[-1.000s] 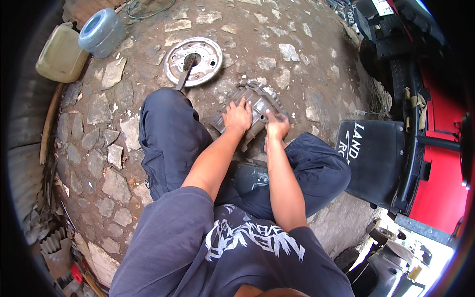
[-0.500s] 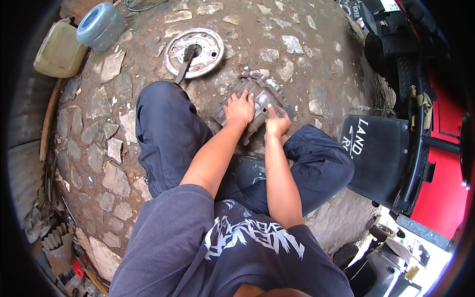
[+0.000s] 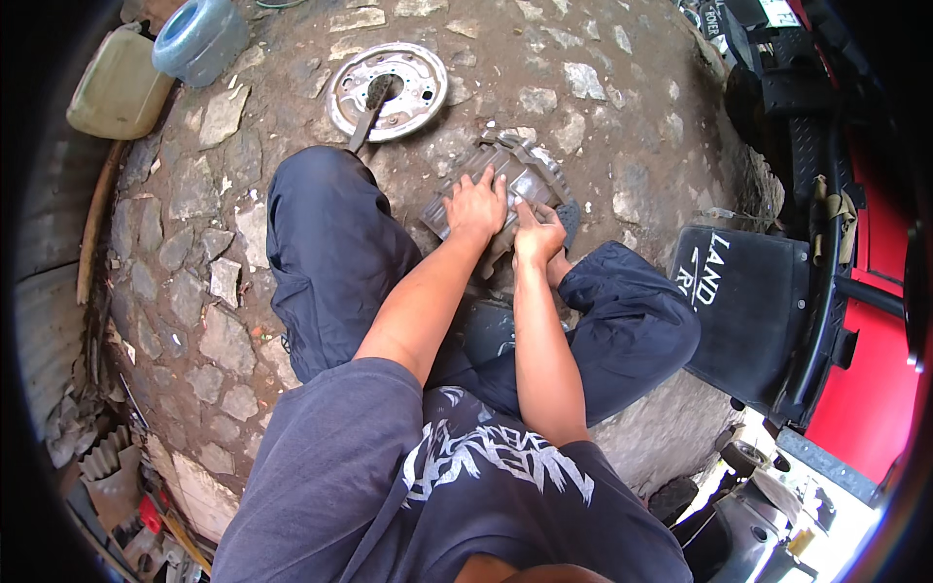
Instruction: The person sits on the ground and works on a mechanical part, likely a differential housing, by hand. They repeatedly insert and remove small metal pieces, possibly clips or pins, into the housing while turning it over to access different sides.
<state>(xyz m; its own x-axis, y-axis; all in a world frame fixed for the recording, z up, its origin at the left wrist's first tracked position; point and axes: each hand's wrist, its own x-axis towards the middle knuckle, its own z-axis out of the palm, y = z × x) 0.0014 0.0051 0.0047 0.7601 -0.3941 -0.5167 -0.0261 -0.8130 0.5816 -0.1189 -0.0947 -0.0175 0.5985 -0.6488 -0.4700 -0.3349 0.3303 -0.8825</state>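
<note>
A grey cast-metal housing (image 3: pixel 528 185) with ribs and a toothed-looking flange rests on the ground between my knees. My left hand (image 3: pixel 475 206) lies on its top left, fingers spread and pressing flat. Curled with the thumb forward, my right hand (image 3: pixel 538 234) is at the housing's right side. Anything in its grip is too small or too hidden to name. Beyond the housing, a round metal backing plate (image 3: pixel 431 89) lies flat, with a dark-headed tool (image 3: pixel 365 126) across it, its handle toward my left knee.
Uneven stone paving (image 3: pixel 228 350) surrounds me. A blue plastic water jug (image 3: pixel 199 44) and a yellowed jerrycan (image 3: pixel 121 85) stand at the far left. On the right are a black mud flap (image 3: pixel 743 301) and a red vehicle (image 3: pixel 865 389). Car parts (image 3: pixel 734 534) lie lower right.
My right hand has shifted slightly left across the housing, nearer my left hand. My left hand keeps its place on the housing. The whole view has shifted a little.
</note>
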